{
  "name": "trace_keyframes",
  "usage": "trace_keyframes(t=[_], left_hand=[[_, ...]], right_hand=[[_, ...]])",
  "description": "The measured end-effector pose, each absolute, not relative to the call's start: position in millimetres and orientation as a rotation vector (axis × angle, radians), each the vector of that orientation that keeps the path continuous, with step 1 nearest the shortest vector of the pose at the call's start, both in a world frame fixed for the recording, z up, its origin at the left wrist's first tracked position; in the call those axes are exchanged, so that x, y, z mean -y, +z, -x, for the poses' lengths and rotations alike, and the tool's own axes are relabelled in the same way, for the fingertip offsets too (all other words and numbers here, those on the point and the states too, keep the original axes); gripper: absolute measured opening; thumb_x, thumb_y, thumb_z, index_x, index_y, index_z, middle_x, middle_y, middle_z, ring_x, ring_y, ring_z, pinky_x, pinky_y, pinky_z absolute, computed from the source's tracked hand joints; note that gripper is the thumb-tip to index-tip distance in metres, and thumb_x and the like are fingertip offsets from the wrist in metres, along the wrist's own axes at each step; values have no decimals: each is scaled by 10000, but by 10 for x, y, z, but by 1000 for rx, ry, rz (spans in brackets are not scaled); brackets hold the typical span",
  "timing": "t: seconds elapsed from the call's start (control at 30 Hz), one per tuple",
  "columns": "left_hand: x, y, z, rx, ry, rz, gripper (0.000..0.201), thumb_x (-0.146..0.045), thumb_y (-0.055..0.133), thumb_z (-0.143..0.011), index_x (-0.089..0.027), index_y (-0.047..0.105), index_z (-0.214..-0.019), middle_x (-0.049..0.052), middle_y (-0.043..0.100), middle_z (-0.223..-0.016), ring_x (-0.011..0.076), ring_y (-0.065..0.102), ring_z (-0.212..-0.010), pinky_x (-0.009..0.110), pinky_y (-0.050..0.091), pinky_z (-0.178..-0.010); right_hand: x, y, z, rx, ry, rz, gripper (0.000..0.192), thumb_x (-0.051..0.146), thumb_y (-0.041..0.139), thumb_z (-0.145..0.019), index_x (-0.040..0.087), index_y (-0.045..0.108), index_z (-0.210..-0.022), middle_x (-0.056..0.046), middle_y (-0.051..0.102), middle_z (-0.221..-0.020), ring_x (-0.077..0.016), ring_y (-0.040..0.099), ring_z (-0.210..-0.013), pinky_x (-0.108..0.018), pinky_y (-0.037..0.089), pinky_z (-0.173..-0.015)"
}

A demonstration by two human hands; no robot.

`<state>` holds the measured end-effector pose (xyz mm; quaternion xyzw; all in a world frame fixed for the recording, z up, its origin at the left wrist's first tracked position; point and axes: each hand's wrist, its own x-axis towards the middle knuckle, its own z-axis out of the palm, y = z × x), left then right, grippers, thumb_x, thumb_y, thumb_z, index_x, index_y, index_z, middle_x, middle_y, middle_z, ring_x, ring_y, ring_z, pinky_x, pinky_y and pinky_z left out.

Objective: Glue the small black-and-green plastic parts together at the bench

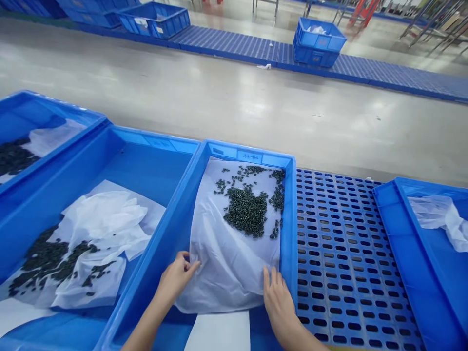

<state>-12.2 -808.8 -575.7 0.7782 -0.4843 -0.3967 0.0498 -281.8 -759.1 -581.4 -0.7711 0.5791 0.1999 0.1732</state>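
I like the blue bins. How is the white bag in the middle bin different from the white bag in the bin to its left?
The middle bag lies fairly smooth and flat; the left bag is crumpled and bunched. Both hands, left and right, touch the middle bag's near edge; nobody touches the left bag. The middle bag's dark pieces cluster at its far end; the left bag's pieces spread along its near side. Both are thin, white, and lie in blue bins.

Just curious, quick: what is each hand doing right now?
Left hand: pinching the near left edge of the white plastic sheet.
Right hand: open, fingers flat on its right edge.
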Motion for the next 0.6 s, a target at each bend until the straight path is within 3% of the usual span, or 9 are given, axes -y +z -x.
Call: trace_keyframes(t=[0.1,0.2,0.33,0.47,0.6], left_hand=[[8338,-5519,224,1385,-1373,-2028,426,-610,525,-662,-186,568,-646,29,615,-617,239,618,-678,305,463,-635],[8645,-5177,354,1285,-1356,-1782,441,-621,587,-649,-182,573,-687,8,616,-687,197,587,-727,256,455,-645],[8995,-4734,554,1229,-1374,-1546,401,-571,615,-687,-185,527,-744,-21,578,-694,145,544,-668,218,435,-608],[9087,-4516,667,1306,-1366,-1403,373,-550,613,-721,-193,505,-733,-34,523,-645,119,486,-584,198,396,-525],[8922,-4493,646,1289,-1370,-1332,335,-529,591,-757,-202,543,-814,-6,594,-744,143,544,-651,207,435,-566]], right_hand=[[7717,-5733,2766,-1694,650,2274,427,-90,441,-773,143,687,-1033,-144,710,-985,-245,684,-914,-343,561,-792],[7923,-5478,2760,-1769,667,2309,300,-76,483,-772,129,690,-843,-127,687,-803,-245,663,-807,-335,541,-724],[8197,-5012,2905,-1939,558,2213,155,-13,600,-755,118,668,-800,-139,673,-748,-269,635,-804,-340,501,-697],[8283,-4632,3088,-2045,461,2161,164,-14,606,-751,138,655,-789,-127,666,-722,-263,616,-798,-317,457,-671],[8153,-4477,3157,-2078,329,2214,166,14,602,-768,175,641,-753,-101,651,-703,-246,592,-752,-323,437,-683]])
